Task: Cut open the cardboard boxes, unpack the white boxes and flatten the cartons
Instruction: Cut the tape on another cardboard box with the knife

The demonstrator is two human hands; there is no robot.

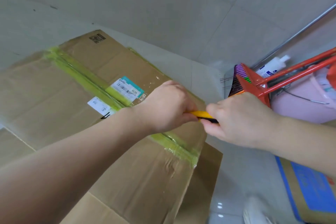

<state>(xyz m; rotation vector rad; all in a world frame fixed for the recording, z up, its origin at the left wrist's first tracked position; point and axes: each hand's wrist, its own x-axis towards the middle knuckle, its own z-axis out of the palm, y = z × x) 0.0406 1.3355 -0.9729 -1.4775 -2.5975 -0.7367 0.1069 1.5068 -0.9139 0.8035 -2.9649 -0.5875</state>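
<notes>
A large brown cardboard box fills the left and middle of the view, sealed along its centre seam with yellow-green tape and bearing shipping labels. Above its right end I hold a yellow and black utility knife between both hands. My left hand grips the yellow end. My right hand grips the black end. The blade is hidden by my fingers. No white boxes are visible.
Flat cardboard lies under the box at the lower right. Red-handled brooms, a pink bucket and a white bottle stand against the tiled wall at right. A blue-printed carton sits at bottom right on the glossy floor.
</notes>
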